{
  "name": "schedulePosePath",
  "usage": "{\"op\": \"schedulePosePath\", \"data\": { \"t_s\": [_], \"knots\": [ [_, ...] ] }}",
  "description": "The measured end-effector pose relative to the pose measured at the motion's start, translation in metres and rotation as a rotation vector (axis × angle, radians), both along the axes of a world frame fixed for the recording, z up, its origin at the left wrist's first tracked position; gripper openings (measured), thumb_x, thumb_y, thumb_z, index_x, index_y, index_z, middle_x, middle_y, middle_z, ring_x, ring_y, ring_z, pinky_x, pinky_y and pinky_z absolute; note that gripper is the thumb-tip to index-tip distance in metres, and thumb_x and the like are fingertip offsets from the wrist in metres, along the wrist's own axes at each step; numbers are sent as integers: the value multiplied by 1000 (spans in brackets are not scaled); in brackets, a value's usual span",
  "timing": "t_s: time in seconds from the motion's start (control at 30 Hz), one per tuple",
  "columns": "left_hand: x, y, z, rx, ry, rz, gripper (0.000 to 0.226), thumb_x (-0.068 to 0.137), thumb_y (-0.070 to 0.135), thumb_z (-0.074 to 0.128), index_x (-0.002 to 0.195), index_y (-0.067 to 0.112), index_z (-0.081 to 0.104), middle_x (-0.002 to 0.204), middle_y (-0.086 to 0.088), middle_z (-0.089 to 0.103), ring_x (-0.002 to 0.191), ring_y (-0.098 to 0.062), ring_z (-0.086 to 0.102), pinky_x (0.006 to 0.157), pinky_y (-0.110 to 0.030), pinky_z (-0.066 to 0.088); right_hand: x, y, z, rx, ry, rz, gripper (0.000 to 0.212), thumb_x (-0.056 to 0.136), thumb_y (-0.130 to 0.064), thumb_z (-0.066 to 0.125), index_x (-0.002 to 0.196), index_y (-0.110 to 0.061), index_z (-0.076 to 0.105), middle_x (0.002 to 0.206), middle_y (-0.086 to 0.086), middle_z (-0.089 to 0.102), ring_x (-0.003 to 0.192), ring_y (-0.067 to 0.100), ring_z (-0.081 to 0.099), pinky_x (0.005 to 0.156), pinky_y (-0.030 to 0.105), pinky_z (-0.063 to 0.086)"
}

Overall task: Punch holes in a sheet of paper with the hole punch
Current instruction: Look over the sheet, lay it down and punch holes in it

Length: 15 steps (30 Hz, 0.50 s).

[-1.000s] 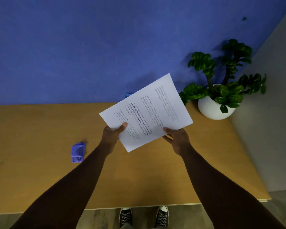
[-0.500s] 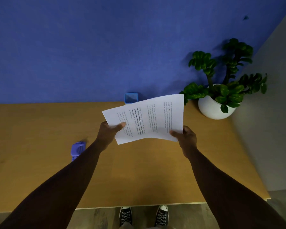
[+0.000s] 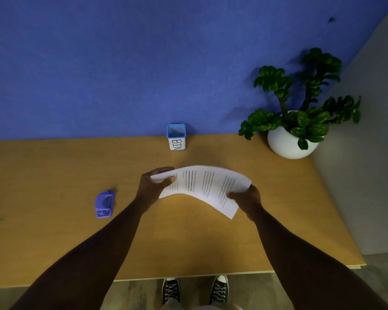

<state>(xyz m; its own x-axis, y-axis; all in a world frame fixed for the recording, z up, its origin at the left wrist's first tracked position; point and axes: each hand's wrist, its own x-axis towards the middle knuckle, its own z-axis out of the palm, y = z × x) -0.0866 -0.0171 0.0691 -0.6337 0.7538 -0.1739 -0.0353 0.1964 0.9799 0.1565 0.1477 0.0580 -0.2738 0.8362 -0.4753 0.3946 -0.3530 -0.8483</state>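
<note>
White paper (image 3: 202,186) was held above the tabletop (image 3: 54,171), pinched at opposite edges by both hands, left hand (image 3: 154,186) and right hand (image 3: 246,198); the purple hole punch (image 3: 104,203) lay beyond the left hand, nearer it, long axis pointing away.

Your worktop (image 3: 54,242) looks like pale wood veneer, smooth with a soft matt sheen and a faint grain. Above its middle, the sheet of paper (image 3: 202,186) is thin, matt white with printed text, and it bows limply. Left of the sheet, the hole punch (image 3: 104,204) appears to be moulded violet plastic, slightly glossy. Beyond the sheet, the bin (image 3: 176,137) has a blue plastic-looking rim over matt white sides. To the sheet's far right, the pot (image 3: 285,142) is smooth and white, the plant (image 3: 300,97) leaves waxy and glossy. The wall (image 3: 121,63) behind looks like rough, felt-like cloth.
</note>
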Motion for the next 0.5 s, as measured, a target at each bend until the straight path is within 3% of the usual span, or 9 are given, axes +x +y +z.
{"op": "schedulePosePath", "data": {
  "t_s": [0.07, 0.17, 0.3, 0.4, 0.5],
  "knots": [
    [0, -5, -9, -30, 32, -12, 26, 82, 13, 78, 107, 14, 73, 99, -4, 76, 89, -22, 73, 72, -33, 60, 4, -3, -5, 14, -28, -4, 49, 70, 5, 75, 114, -13, 62, 106, 9, 67, 98, 29, 66, 81, 46, 59],
    [0, -9, -17, -91, 40, 41, 20, 82, 14, 79, 101, 14, 74, 95, -3, 77, 88, -22, 74, 76, -38, 61, 7, -6, -7, 67, -35, 35, 39, 74, 2, 72, 102, -23, 62, 101, 7, 68, 97, 30, 67, 78, 42, 60],
    [0, -6, -13, -85, 23, 85, 18, 83, 17, 78, 100, 12, 74, 94, 0, 77, 83, -19, 75, 65, -28, 60, 3, -4, 1, 132, -51, 23, 37, 77, -2, 72, 111, -13, 64, 101, 3, 67, 96, 24, 65, 74, 33, 57],
    [-2, -5, -10, -63, 34, 80, 24, 83, 18, 78, 105, 11, 73, 97, 0, 77, 83, -18, 75, 68, -33, 61, 0, -1, 7, 159, -37, 52, 39, 78, -2, 72, 115, -13, 63, 103, 3, 67, 96, 23, 64, 73, 30, 56],
    [-1, -8, -16, -128, 55, 74, 21, 82, 20, 79, 101, 12, 72, 94, -1, 76, 82, -17, 74, 67, -29, 60, 1, -1, 7, 97, -79, 84, 41, 76, 0, 73, 114, -10, 62, 101, 7, 66, 91, 25, 66, 61, 26, 54]
  ]
}}
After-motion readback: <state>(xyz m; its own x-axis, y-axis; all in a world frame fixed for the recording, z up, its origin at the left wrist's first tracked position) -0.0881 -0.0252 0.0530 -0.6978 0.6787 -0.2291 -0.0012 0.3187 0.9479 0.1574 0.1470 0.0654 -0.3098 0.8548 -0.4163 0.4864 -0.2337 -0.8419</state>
